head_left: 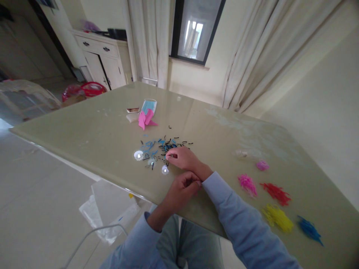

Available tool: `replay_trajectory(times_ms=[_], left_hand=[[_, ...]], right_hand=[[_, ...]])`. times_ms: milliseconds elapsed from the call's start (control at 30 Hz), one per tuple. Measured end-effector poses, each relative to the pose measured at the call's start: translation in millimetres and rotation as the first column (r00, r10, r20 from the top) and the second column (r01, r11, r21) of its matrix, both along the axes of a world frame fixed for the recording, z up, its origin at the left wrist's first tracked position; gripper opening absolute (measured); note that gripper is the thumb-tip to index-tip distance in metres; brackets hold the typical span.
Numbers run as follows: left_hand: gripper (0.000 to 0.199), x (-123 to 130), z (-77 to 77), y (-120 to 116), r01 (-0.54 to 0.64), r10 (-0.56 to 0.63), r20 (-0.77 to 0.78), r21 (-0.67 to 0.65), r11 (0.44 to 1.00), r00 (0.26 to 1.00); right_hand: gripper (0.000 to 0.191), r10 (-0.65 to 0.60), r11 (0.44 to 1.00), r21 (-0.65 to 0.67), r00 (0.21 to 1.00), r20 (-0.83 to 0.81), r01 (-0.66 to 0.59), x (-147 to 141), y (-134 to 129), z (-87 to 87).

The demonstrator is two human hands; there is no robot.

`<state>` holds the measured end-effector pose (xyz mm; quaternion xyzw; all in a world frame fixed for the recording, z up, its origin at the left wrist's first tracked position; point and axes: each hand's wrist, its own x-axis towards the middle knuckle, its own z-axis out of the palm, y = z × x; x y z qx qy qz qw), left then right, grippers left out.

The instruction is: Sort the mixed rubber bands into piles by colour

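A loose heap of small black and blue rubber bands (pixel 168 145) lies on the table, with single bands scattered around it. At the heap's near edge, my right hand (pixel 183 158) has thumb and forefinger pinched together; anything between them is too small to make out. Just below the right wrist is my left hand (pixel 181 190), its fingers curled in and the thumb against them. What the left fingers hold, if anything, is hidden. My right forearm passes close beside the left fingertips.
Sorted piles of pink bands (pixel 248 185), red bands (pixel 276 193), yellow bands (pixel 278 218) and blue bands (pixel 310 228) lie at the right, near a small pink bundle (pixel 262 165). Farther back are a face mask (pixel 149 105) and pink paper (pixel 146 118). The table edge (pixel 92 175) runs along the near left.
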<state>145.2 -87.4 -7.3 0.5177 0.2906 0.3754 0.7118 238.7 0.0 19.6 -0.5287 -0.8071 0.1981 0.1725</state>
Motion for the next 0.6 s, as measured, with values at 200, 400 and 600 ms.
replay_trajectory(times_ms=[200, 400, 600], left_hand=[[0.017, -2, 2.5, -1, 0.045, -0.045, 0.003, -0.003, 0.999, 0.999], [0.023, -5, 5.5, -1, 0.048, -0.048, -0.011, -0.035, 0.998, 0.999], [0.021, -6, 5.1, -1, 0.003, -0.004, -0.028, -0.029, 1.000, 1.000]], right_hand=[[0.022, -0.047, 0.999, 0.002, 0.968, -0.245, 0.049, 6, -9, -2.9], [0.023, -0.189, 0.981, -0.145, 0.820, -0.540, 0.131, 14, -29, 1.6], [0.027, -0.412, 0.910, -0.365, 0.515, -0.752, 0.195, 30, -62, 17.1]])
